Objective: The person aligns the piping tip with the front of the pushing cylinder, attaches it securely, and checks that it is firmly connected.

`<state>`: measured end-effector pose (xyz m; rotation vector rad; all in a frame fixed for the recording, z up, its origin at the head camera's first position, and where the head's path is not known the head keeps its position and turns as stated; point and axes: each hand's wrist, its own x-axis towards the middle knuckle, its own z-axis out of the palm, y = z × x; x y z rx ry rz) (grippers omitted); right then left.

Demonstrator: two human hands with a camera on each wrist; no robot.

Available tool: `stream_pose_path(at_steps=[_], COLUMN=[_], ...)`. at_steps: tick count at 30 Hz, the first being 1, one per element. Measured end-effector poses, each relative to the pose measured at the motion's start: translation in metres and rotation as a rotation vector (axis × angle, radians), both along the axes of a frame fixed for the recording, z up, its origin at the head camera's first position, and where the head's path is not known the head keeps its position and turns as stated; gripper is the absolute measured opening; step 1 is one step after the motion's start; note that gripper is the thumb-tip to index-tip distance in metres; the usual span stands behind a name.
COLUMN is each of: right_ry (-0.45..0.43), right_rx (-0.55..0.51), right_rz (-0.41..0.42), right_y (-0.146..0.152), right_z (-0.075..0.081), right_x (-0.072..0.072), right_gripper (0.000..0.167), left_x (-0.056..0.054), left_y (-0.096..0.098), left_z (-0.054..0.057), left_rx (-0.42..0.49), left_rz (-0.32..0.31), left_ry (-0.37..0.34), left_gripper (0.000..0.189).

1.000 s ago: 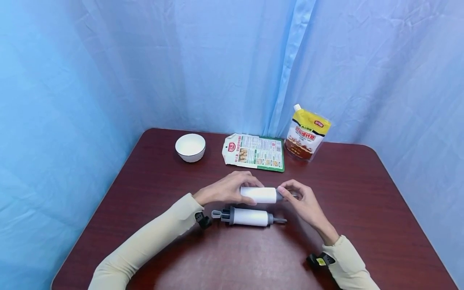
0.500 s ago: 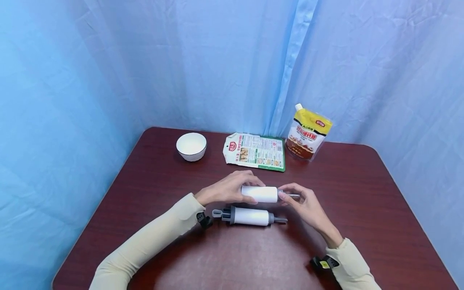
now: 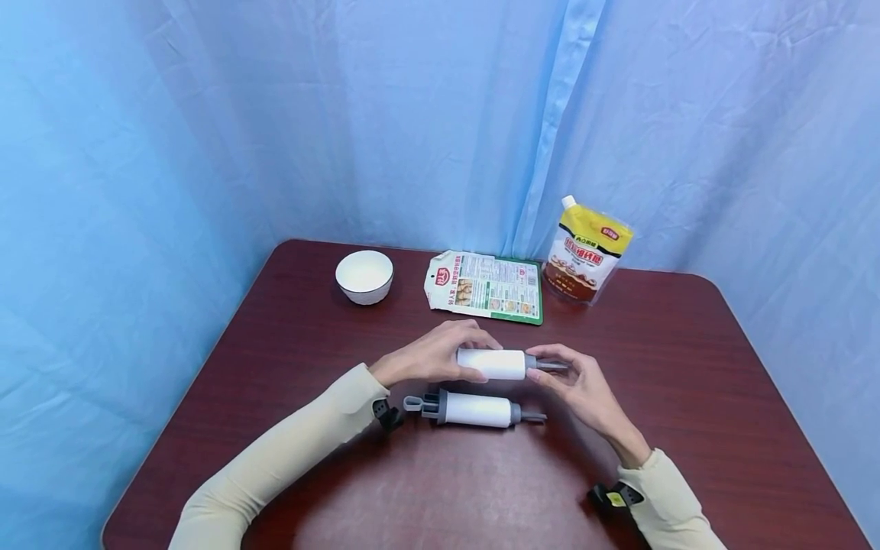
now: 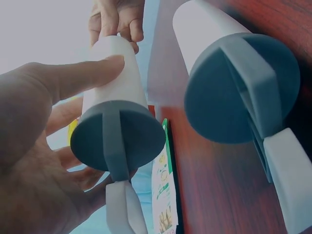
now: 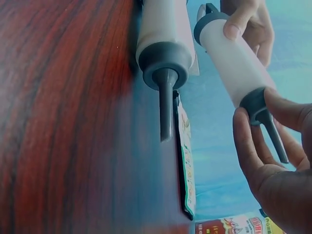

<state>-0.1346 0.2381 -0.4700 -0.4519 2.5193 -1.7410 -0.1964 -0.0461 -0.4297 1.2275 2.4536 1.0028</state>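
Note:
My left hand [image 3: 435, 355] grips the white barrel of a piping syringe [image 3: 500, 365], thumb on the near side and fingers behind. At the other end, my right hand [image 3: 590, 393] pinches the grey nozzle cap [image 5: 256, 103] between thumb and fingers; the thin nozzle [image 5: 275, 139] points out past them. In the left wrist view the grey end disc [image 4: 118, 136] and pale plunger handle [image 4: 124, 207] show beside my left palm. A second, matching piping syringe [image 3: 477, 410] lies just in front on the table, its nozzle to the right, touched by neither hand.
Behind the hands lies a flat white-and-green food packet [image 3: 484, 286]. A white bowl [image 3: 364, 277] sits at the back left. A yellow, white and brown spouted pouch [image 3: 586, 252] stands at the back right. Blue curtains [image 3: 440, 122] surround the dark red table [image 3: 687, 367].
The right hand has shifted slightly right at the nozzle end, its fingers changing position on the grey cap, and more of the nozzle shows. The left hand keeps its hold on the barrel.

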Motion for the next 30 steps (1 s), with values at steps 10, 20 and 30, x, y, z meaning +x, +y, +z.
stream_pose_path(at_steps=[10, 20, 30], right_ry=[-0.037, -0.118, -0.148], right_rx=[0.002, -0.026, 0.057], right_rz=[-0.072, -0.108, 0.000], right_y=[-0.005, -0.006, 0.002], right_z=[-0.004, -0.007, -0.014], right_x=[-0.004, -0.014, -0.033], right_gripper=[0.037, 0.040, 0.038], left_x=[0.002, -0.003, -0.019], left_y=[0.005, 0.011, 0.010], left_z=[-0.004, -0.012, -0.014], left_rx=[-0.043, -0.131, -0.154], left_rz=[0.076, 0.114, 0.053], left_ry=[0.063, 0.146, 0.183], left_gripper=[0.045, 0.046, 0.045])
